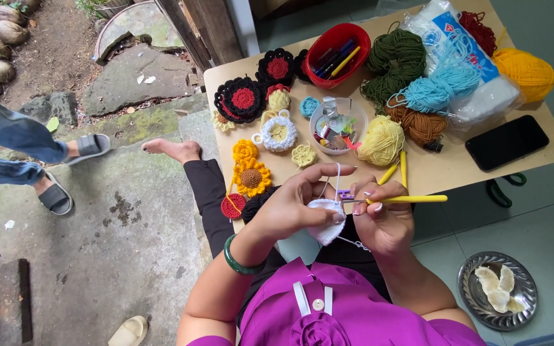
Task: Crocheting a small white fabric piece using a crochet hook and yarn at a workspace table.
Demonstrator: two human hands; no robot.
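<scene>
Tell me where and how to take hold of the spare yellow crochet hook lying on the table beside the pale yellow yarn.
Probably best to pinch the spare yellow crochet hook at mid-handle from above. It lies flat and near upright in the picture on the table, beside the pale yellow yarn ball with a shorter yellow hook on that side. Its other side is bare tabletop, so approach from there.

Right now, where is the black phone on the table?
In the head view, the black phone lies screen-up near the table's right edge, just below the bagged yarn and orange yarn ball, beyond the right hand holding the yellow crochet hook.
</scene>
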